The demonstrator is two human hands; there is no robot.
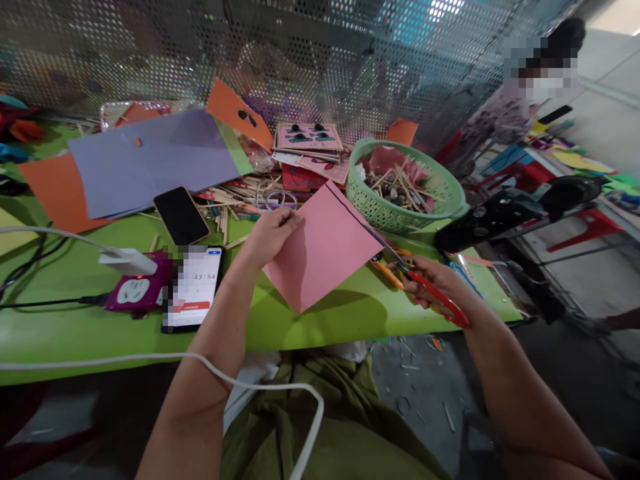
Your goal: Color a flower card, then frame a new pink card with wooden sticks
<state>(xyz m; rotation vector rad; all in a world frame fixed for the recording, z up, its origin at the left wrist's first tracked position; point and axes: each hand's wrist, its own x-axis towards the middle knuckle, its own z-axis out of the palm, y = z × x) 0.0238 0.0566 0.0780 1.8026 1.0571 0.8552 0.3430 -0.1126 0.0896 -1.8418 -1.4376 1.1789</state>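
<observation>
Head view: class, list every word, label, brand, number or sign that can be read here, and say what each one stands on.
"43:54": on the screen of the lit phone; the area to its left is pixelated.
Too small or blurred to read: the marks on the red bar and the blue label, both on that screen.
No readable text on the pink sheet or the red-handled scissors.

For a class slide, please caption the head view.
Left hand holding pink paper, right hand holding scissors at the paper's edge, above a green tabletop.
</observation>
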